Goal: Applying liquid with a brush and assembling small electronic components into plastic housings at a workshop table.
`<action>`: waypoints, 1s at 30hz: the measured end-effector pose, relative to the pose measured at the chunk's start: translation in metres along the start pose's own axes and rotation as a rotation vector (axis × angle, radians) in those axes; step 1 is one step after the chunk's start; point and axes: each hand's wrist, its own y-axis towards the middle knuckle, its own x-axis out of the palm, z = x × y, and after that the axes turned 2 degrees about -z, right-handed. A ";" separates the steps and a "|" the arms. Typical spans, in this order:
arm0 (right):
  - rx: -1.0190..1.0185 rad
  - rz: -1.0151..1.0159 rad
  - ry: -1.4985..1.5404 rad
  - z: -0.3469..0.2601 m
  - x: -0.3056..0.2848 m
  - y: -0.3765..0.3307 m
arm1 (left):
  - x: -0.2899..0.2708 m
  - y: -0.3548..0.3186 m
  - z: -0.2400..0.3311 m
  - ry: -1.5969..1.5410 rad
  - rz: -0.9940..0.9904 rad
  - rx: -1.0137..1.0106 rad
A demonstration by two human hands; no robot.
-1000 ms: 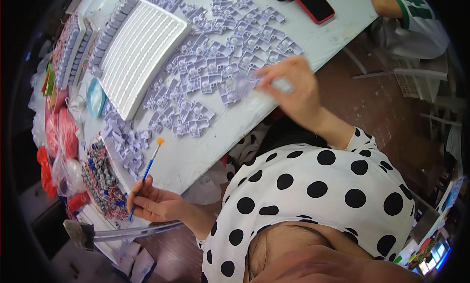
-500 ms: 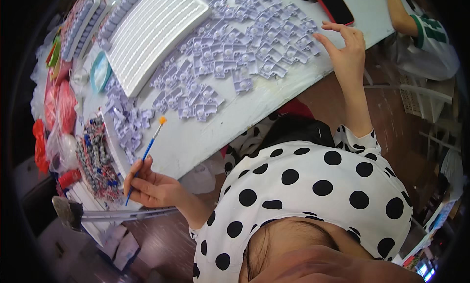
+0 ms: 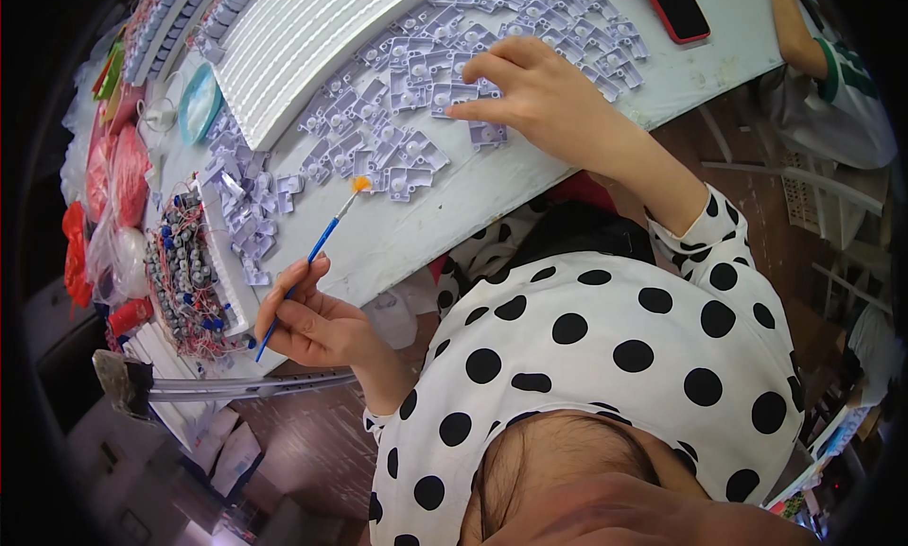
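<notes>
My left hand [image 3: 322, 324] is closed round a slim blue paintbrush [image 3: 324, 241] with orange bristles. Its tip points up and to the right, over the near edge of the scattered parts. Many small pale-lilac plastic housings [image 3: 413, 153] lie spread on the table, several with a whitish round piece inside. Above the near part of this spread hovers my right hand [image 3: 544, 97], thumb and forefinger apart. Nothing shows between those fingertips. The other fingers of that hand are partly hidden behind it.
A white ribbed tray [image 3: 312, 45] lies on the white table [image 3: 378, 262]. Left of it are a teal-rimmed dish [image 3: 200, 104], a pile of wired grey-and-blue parts [image 3: 184, 272] and pink plastic bags [image 3: 130, 173]. A red-edged phone [image 3: 676, 7] rests at the far right, near another person's arm [image 3: 793, 26].
My right hand has swung left from the far right edge of the parts to over their near middle. My left hand has shifted slightly right and up with the paintbrush.
</notes>
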 end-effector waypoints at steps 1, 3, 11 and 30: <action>-0.002 -0.001 0.003 0.000 -0.001 0.004 | 0.000 -0.001 0.001 0.002 0.013 0.001; -0.057 -0.102 -0.031 0.001 -0.002 0.012 | -0.001 -0.002 0.001 0.007 0.028 0.001; -0.077 -0.102 0.038 -0.008 -0.011 0.022 | -0.003 -0.002 0.007 -0.069 0.024 0.006; 0.302 -0.024 0.309 -0.052 0.005 -0.041 | 0.026 -0.037 0.007 -0.147 -0.378 -0.076</action>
